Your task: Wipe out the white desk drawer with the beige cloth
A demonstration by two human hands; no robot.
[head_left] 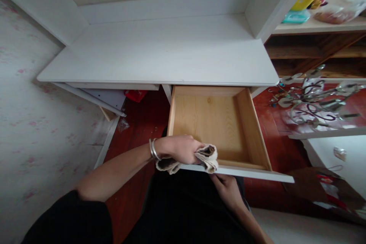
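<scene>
My left hand (184, 149), with silver bangles on its wrist, is closed around a bunched beige cloth (208, 156). The cloth lies against the top edge of the drawer front, and part of it hangs out below my hand. A pale wooden drawer (210, 122) is pulled out from a white desk (160, 51), with nothing lying inside that I can see. Just under the drawer front (257, 173), my right hand (228, 190) has its fingers curled in against the outer side. The front hides its fingertips and whatever they grip.
A metal chandelier (317, 101) lies on the right, beside a wooden shelf (297, 51). Plastic-wrapped things (334, 13) sit above it. A cardboard box (311, 187) stands at lower right. Flowered wallpaper (34, 103) covers the left wall; the floor (128, 137) is red wood.
</scene>
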